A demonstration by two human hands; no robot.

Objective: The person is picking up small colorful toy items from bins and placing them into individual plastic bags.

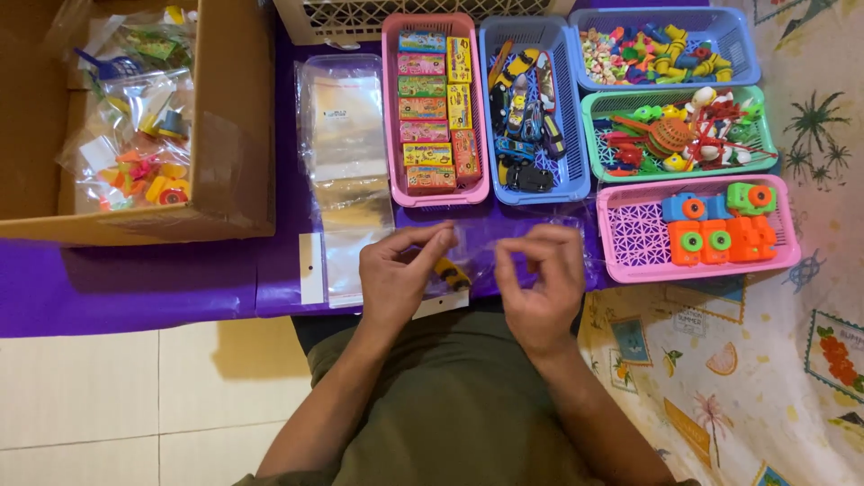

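Both hands work at the near edge of a low bench (135,288) covered in smooth purple sheeting; the left hand (396,274) and the right hand (540,279) pinch between them a thin, glossy clear plastic bag (481,238), the left fingers (430,238) closed on its left end and the right fingers (520,252) closed on its right end; the film is nearly invisible save for its shine. Inside the bag, just beside the left palm, lies a small yellow toy car (450,272) with dark wheels.

Left of the hands a stack of flat clear bags (346,162) with white header strips runs from the near edge toward the far edge; at the far left corner stands a brown cardboard box (234,117), its walls matte and creased, holding filled crinkly bags of bright toys.

Along the far edge sit rectangular lattice-walled plastic baskets: a pink basket (389,108) packed with small printed cartons in neat rows; a blue basket (576,117) of toy cars jumbled together; a second blue basket (747,45) of tiny multicoloured pieces; a green basket (589,135) of spiky red, green and white toys. At the right edge, nearest the right hand, a pink tray (621,243) holds blocky orange, blue and green toy cameras with round lenses.
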